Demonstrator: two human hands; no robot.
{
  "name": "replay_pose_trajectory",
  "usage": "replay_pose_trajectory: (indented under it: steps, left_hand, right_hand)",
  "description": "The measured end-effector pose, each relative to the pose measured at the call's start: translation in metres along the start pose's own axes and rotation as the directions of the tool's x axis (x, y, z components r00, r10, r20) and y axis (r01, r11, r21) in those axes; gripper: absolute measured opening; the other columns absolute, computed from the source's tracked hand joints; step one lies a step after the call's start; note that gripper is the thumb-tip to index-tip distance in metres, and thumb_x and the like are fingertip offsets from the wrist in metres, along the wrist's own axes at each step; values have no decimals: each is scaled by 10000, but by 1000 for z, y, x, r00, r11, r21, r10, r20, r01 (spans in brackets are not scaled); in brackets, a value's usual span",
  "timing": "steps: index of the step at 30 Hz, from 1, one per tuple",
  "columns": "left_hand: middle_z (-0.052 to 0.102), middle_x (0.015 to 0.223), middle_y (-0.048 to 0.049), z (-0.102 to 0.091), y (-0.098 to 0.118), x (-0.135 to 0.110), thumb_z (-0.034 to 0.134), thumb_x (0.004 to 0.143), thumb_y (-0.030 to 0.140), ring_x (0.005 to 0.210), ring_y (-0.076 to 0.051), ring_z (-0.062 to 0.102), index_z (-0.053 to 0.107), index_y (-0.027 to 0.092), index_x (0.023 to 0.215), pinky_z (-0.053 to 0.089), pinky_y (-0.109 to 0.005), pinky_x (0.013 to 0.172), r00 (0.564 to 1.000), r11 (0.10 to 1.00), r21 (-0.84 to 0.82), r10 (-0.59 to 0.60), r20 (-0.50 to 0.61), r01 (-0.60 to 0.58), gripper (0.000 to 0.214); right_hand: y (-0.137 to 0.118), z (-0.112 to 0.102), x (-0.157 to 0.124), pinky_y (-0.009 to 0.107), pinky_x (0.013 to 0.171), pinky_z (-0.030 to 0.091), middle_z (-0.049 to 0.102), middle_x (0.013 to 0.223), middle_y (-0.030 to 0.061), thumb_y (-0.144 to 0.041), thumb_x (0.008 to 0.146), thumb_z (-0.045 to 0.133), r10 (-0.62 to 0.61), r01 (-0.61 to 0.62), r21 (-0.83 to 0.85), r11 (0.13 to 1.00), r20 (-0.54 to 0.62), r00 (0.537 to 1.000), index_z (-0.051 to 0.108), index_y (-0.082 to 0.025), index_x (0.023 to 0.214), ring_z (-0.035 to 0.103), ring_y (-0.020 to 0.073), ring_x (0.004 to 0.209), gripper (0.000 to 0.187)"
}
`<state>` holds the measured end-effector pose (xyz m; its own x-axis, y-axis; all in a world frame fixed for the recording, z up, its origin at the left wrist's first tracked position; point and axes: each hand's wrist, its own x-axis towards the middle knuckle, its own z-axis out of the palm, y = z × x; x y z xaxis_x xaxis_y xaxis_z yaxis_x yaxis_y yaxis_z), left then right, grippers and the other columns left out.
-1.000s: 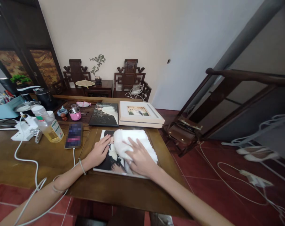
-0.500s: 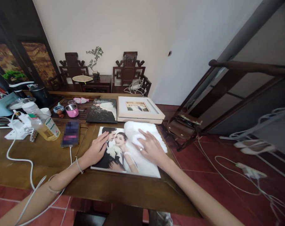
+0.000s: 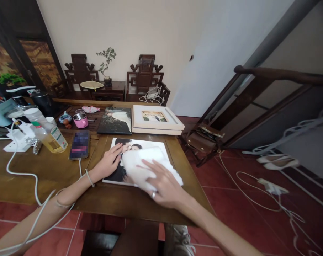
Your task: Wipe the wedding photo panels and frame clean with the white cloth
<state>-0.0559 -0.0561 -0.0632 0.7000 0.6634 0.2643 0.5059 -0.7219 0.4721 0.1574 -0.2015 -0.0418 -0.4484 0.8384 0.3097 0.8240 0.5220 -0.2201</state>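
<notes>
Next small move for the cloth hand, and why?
Likely slide the right hand and white cloth toward the far edge of the photo print: cloth covers the near middle, the far strip lies bare, and the left hand pins the left side.

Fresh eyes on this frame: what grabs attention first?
First, the large photo print lying flat at the near edge of the wooden table. The right hand presses a white cloth onto it, and the left hand rests flat on its left side. Next come the pale framed picture stacked just behind it and the white cables strewn over the red floor at right.
</notes>
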Motion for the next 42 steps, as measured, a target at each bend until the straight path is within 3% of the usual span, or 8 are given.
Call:
replay_pose_trajectory:
  steps: [7, 10, 17, 23, 28, 32, 37, 42]
  left_hand:
    - [371, 1459, -91, -1, 2, 1, 312, 940, 281, 1355, -219, 317, 439, 172, 1345, 279, -437, 1106, 1000, 1000, 17, 16, -14, -16, 439]
    - [373, 1458, -88, -1, 2, 0, 307, 940, 279, 1355, -212, 320, 444, 176, 1341, 278, -430, 1109, 1000, 1000, 19, 12, -20, -12, 436]
    - [356, 1466, -104, 1, -1, 0, 307, 934, 255, 1365, -218, 298, 408, 148, 1370, 258, -427, 1119, 1000, 1000, 11, -3, 6, 3, 460]
    - [362, 1462, -102, 1, 0, 0, 317, 934, 271, 1363, -230, 299, 431, 150, 1354, 258, -438, 1118, 1000, 1000, 3, -4, -6, 4, 452]
    - [352, 1465, -115, 0, 3, -1, 309, 933, 262, 1361, -234, 303, 423, 124, 1355, 274, -441, 1110, 1000, 1000, 19, -13, 7, 13, 459]
    - [377, 1454, -103, -1, 3, 0, 329, 923, 244, 1352, -230, 326, 444, 152, 1339, 300, -446, 1101, 1000, 1000, 11, 2, -17, -2, 442]
    - [511, 1343, -132, -2, 5, 3, 419, 877, 236, 1277, -241, 442, 576, 130, 1200, 347, -429, 1083, 994, 1000, 13, 28, -105, -27, 374]
    - [515, 1332, -126, 0, 4, 2, 437, 895, 281, 1265, -237, 446, 564, 154, 1192, 356, -443, 1065, 992, 1000, -14, 7, -126, -9, 347]
  right_hand:
    - [63, -3, 36, 487, 1070, 276, 550, 1291, 170, -261, 868, 490, 273, -283, -156, 946, -83, 959, 668, -146, 1005, 378, 295, 1302, 252]
    - [55, 1, 33, 515, 1073, 254, 534, 1310, 168, -244, 851, 504, 249, -257, -160, 953, -72, 966, 674, -144, 988, 342, 317, 1320, 240]
    - [11, 0, 10, 502, 1081, 254, 542, 1313, 126, -242, 801, 512, -51, 51, 13, 999, -10, 999, 689, -179, 863, 344, 287, 1324, 197]
    - [38, -12, 29, 443, 1017, 359, 538, 1314, 138, -362, 895, 461, 113, -113, -51, 992, 3, 994, 680, -176, 900, 447, 277, 1249, 288]
    - [67, -8, 61, 437, 1025, 332, 572, 1257, 171, -295, 916, 420, 212, -214, -151, 965, -29, 977, 660, -131, 1006, 408, 297, 1274, 304]
    - [54, -2, 65, 528, 1044, 279, 564, 1264, 181, -265, 877, 467, 235, -232, -149, 961, 1, 972, 637, -121, 1083, 354, 344, 1304, 303]
    - [15, -4, 35, 546, 1056, 276, 525, 1325, 144, -198, 827, 494, 168, -163, -92, 982, 53, 984, 660, -148, 1027, 322, 343, 1324, 265]
    - [3, -15, 8, 522, 973, 393, 578, 1261, 148, -251, 815, 519, 60, -58, -68, 996, 21, 998, 690, -180, 946, 454, 325, 1238, 227]
